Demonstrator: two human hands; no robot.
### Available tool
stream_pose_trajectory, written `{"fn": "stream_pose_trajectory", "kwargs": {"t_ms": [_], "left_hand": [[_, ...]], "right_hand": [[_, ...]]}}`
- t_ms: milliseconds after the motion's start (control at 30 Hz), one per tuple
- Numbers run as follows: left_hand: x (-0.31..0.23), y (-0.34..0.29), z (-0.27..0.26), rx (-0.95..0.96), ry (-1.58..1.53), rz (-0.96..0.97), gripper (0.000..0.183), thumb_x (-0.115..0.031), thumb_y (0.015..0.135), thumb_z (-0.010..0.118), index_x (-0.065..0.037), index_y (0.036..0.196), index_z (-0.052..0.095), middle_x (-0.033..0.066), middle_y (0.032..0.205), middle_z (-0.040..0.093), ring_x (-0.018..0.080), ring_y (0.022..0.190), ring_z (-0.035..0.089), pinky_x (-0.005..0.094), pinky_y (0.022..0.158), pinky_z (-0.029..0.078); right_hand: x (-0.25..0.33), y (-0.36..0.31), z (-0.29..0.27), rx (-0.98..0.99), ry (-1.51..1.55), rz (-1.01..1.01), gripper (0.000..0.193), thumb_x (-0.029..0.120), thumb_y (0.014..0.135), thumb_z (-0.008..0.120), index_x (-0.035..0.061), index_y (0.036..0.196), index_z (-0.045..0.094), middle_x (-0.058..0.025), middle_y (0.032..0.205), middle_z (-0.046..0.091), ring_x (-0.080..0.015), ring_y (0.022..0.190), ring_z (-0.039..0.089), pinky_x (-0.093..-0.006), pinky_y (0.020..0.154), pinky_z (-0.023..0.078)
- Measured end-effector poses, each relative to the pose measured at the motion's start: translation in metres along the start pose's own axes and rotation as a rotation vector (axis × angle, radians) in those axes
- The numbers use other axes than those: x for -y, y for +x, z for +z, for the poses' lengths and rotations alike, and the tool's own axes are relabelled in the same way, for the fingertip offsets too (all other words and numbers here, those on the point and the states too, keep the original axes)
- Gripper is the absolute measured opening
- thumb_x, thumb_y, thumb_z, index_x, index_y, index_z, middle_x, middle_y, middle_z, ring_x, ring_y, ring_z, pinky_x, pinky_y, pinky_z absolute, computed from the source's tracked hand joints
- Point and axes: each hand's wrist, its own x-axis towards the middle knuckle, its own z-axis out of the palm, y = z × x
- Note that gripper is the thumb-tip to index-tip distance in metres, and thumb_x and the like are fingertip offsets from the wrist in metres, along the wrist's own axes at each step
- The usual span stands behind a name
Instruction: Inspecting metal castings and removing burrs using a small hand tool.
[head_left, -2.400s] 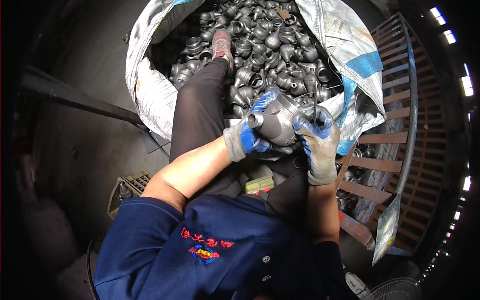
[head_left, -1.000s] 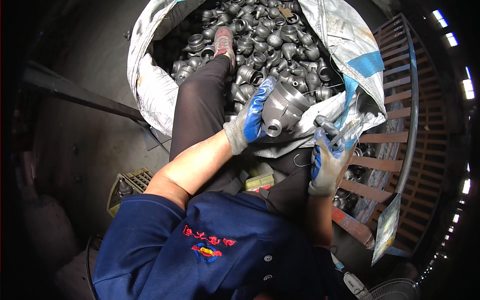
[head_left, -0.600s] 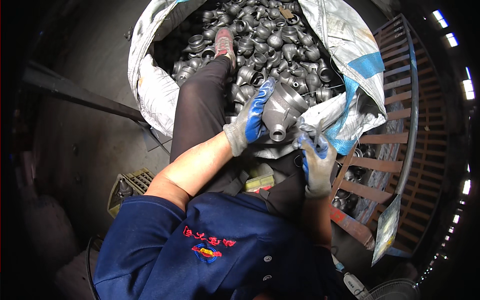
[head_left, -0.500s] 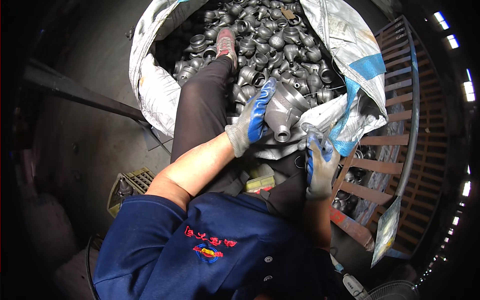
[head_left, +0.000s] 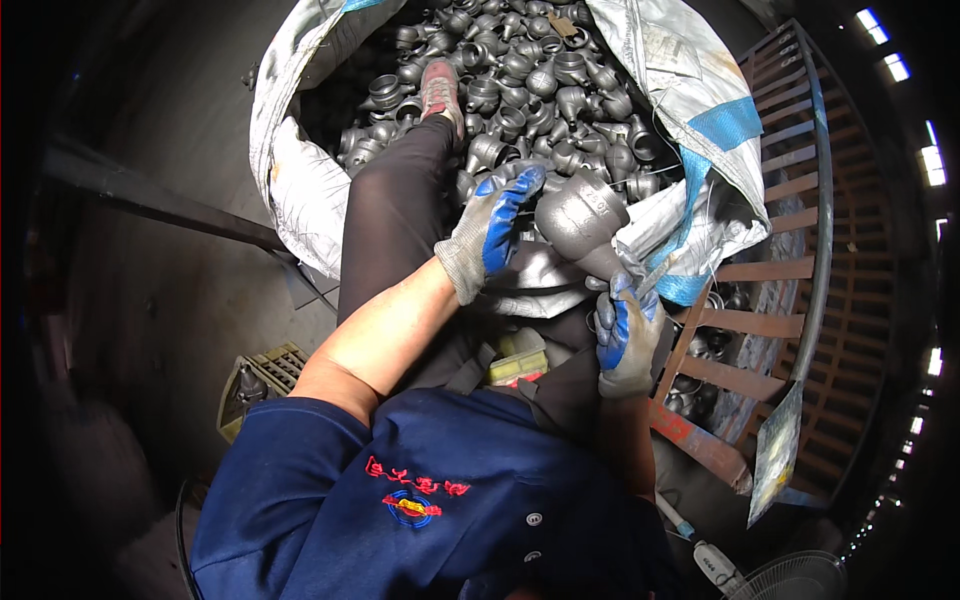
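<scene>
A grey cast-metal fitting [head_left: 585, 215], round-bodied with a wide collar and a narrow neck, is held up over the near edge of a large white woven bag [head_left: 310, 190]. My right hand [head_left: 628, 335], in a grey glove with a blue palm, grips it by the neck. My left hand [head_left: 497, 225], gloved alike, is beside the round body with its fingers stretched out and the palm facing it. Whether the fingertips touch the metal I cannot tell. Behind the hands, many similar castings [head_left: 510, 95] fill the bag.
My shoe [head_left: 440, 90] rests among the castings. A slatted rusty metal crate [head_left: 765, 325] stands at the right, with more castings inside. At the left are a yellowish plastic crate [head_left: 285, 360] and a dark metal bar [head_left: 170, 190]. A fan [head_left: 800, 578] shows at the lower right.
The casting has turned so its neck points toward my right hand, which has moved left and taken hold of it. My left hand has come off the casting's side, slightly leftward.
</scene>
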Motion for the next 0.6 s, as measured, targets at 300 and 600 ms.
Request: {"fn": "stream_pose_trajectory", "kwargs": {"t_ms": [300, 600], "left_hand": [[0.015, 0.011, -0.007, -0.106, 0.295, 0.073, 0.020, -0.024, 0.091, 0.057, -0.008, 0.101, 0.061, -0.0026, 0.082, 0.060, 0.0046, 0.070, 0.053, 0.0216, 0.062, 0.045], [0.010, 0.008, 0.001, -0.005, 0.201, -0.077, 0.016, -0.016, 0.090, 0.058, -0.005, 0.102, 0.061, 0.0002, 0.088, 0.062, 0.0063, 0.075, 0.056, 0.0240, 0.068, 0.048]], "right_hand": [[-0.007, 0.003, -0.011, -0.027, 0.180, 0.124, 0.020, 0.026, 0.094, 0.052, 0.0061, 0.094, 0.052, -0.0120, 0.071, 0.060, -0.0052, 0.040, 0.037, -0.0191, 0.035, 0.027], [0.000, 0.012, -0.018, -0.103, 0.116, 0.192, 0.036, 0.042, 0.094, 0.048, 0.0072, 0.085, 0.053, -0.0066, 0.055, 0.055, -0.0075, 0.035, 0.041, -0.0200, 0.033, 0.031]]}}
